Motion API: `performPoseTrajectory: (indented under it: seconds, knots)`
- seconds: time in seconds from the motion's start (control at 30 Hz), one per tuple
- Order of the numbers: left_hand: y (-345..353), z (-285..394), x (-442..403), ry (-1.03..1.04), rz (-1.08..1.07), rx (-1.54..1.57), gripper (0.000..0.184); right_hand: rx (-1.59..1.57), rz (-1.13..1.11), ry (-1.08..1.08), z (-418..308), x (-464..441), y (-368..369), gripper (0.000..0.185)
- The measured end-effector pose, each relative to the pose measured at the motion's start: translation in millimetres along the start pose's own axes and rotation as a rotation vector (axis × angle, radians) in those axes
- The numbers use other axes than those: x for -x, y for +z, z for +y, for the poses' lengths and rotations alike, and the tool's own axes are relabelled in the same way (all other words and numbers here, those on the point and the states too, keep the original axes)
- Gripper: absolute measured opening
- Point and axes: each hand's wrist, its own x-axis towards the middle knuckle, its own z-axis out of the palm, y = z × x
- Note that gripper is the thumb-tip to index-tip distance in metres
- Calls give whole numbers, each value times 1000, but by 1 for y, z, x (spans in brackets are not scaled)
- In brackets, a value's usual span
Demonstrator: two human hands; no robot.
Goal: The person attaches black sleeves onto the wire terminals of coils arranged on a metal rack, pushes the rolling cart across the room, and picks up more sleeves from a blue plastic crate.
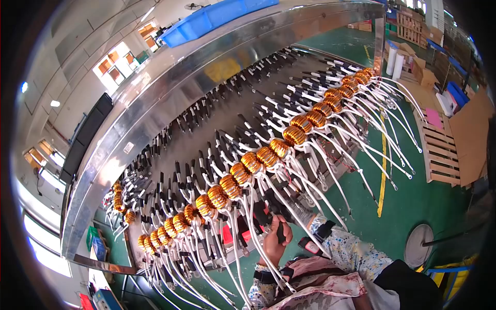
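Observation:
A long row of copper-wound ring coils (250, 162) with white leads lies along the near edge of the metal table. Below its middle, my left hand (275, 242) has its fingers curled round a small black object, whose kind I cannot make out. My right hand (298, 213) is just beyond it, dark and partly covered by white leads (310, 191); its fingers cannot be made out. Black-sleeved lead ends (214, 164) point inward over the table surface. Something red (227, 235) shows behind the leads, left of my left hand.
A metal shelf (170, 77) with a blue bin (217, 19) stands over the table's far side. More coils (118, 199) hang at the far left. Wooden pallets (439, 150) and cardboard (469, 137) are at right, beside a round stool or base (418, 246).

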Motion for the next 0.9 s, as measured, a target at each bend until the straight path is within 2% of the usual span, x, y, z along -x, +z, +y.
performPoseTrajectory:
  seconds: [0.17, 0.33, 0.37, 0.43, 0.47, 0.5, 0.57, 0.6, 0.63, 0.7, 0.73, 0.77, 0.83, 0.87, 0.9]
  knots:
    - [-6, -6, 4, 7, -19, 16, 31, -79, -20, 42, 1, 0, 1, 29]
    - [-16, -19, 25, -19, 131, -26, 35, -106, -177, 101, 2, 11, -5, 29]
    - [-14, -17, 30, -22, 133, -27, 35, -57, -244, 104, 3, 17, -9, 29]
    - [-12, -14, 39, -4, 154, -214, 34, 320, -368, 147, 4, 29, -24, 29]
    - [-15, -16, 39, -8, 155, -211, 34, 708, -288, 196, 3, 34, -30, 25]
    - [-21, -21, 37, -3, 138, -313, 33, 707, -285, 200, 5, 43, -23, 25]
    - [-28, -28, 34, 7, 93, -521, 29, 820, -12, -363, 8, 66, 3, 23]
    - [-22, -26, 30, 6, 92, -610, 26, 937, 40, -543, 4, 66, 4, 18]
    - [-19, -27, 29, 4, 82, -617, 26, 722, 152, -161, -9, 74, 13, 14]
    - [-14, -27, 26, 30, 159, -583, 26, 689, 177, -234, -10, 73, 3, 13]
    - [-13, -25, 24, 25, 144, -588, 26, 582, 257, -257, -15, 85, 8, 13]
    - [-13, -21, 23, -4, 113, -556, 28, 546, 216, -350, -18, 91, 8, 15]
    - [-14, -16, 20, -62, 56, -487, 31, 913, -65, -823, -41, 114, 21, 18]
    - [-12, -16, 18, -65, 72, -466, 34, 916, -56, -824, -50, 124, 25, 18]
    - [-11, -16, 16, -71, 67, -466, 34, 601, 69, -365, -58, 134, 27, 19]
